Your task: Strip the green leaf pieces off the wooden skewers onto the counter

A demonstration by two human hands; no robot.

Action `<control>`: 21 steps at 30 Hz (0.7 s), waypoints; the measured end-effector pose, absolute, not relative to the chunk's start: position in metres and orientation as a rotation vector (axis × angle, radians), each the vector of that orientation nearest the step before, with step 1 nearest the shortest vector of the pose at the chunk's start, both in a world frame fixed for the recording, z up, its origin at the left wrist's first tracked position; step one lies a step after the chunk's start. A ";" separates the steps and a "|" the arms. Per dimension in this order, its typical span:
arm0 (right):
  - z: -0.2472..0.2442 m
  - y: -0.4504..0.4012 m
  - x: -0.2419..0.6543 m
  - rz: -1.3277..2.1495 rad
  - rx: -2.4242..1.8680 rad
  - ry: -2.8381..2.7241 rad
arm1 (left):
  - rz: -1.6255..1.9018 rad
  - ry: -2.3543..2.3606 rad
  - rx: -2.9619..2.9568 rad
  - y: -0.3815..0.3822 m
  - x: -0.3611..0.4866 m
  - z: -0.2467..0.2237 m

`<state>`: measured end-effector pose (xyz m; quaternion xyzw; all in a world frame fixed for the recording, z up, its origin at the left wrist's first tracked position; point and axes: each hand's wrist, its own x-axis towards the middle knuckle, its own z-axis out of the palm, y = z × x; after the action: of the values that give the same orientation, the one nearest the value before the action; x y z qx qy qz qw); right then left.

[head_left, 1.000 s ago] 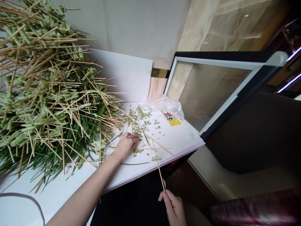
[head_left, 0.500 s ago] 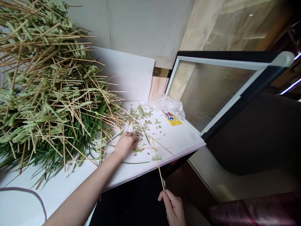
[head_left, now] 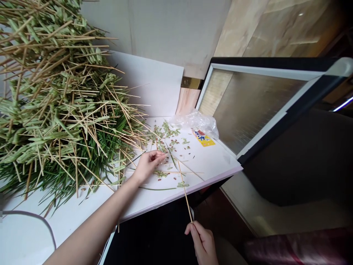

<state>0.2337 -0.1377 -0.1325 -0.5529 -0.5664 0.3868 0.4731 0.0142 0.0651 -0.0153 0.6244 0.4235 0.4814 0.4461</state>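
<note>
My right hand [head_left: 203, 241] pinches the lower end of a thin wooden skewer [head_left: 185, 193], which points up and away over the front edge of the white table [head_left: 209, 165]. Above the table, my left hand [head_left: 150, 163] has its thumb and fingertips pressed together; whatever is between them is too small to name. Around and behind that hand lie cut green bean pieces [head_left: 167, 129] and small reddish-brown bits. Several loose skewers and a long green blade [head_left: 171, 154] lie close to its fingertips.
A tall pile of skewered green beans [head_left: 55, 95] fills the left side. Behind the scraps are a clear plastic bag [head_left: 198, 122] and a yellow packet [head_left: 204, 138]. A framed panel [head_left: 248, 106] stands at right.
My left hand has lifted off the scraps, and its thumb and fingers now meet, turned to the right. My right hand and its skewer have hardly moved. The view has shifted slightly.
</note>
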 end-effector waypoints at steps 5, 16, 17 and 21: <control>-0.135 -0.138 0.234 0.957 -1.335 -1.437 | 1.196 0.875 1.279 0.064 0.018 -0.014; -0.136 -0.138 0.233 1.007 -1.278 -1.494 | 1.140 0.811 1.230 0.059 0.021 -0.014; -0.136 -0.138 0.233 1.007 -1.276 -1.493 | 1.138 0.811 1.227 0.059 0.022 -0.014; -0.134 -0.138 0.233 1.014 -1.288 -1.489 | 1.121 0.818 1.237 0.058 0.024 -0.016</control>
<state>0.2331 -0.1384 -0.1340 -0.5203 -0.6014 0.4096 0.4471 0.0237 0.0577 -0.0157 0.5331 0.3526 0.4833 0.5982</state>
